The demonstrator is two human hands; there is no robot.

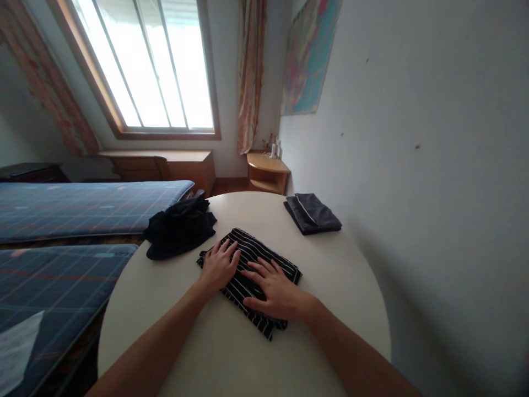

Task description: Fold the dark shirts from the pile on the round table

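Observation:
A black garment with thin white stripes [260,248] lies folded into a rough rectangle on the round white table [248,364]. My left hand [220,266] rests on its left part, fingers stretched out. Across its right part lies my right hand [275,288], palm down with the fingers spread. Neither hand grips anything. One striped corner sticks out toward me at the lower edge. The garment's exact kind cannot be made out.
A crumpled black cloth pile [179,229] sits at the table's left edge. Folded dark garments [314,214] lie at the far right. Blue plaid mattresses [82,207] stand to the left, a white wall [433,220] to the right, and a small wooden shelf [268,162] behind.

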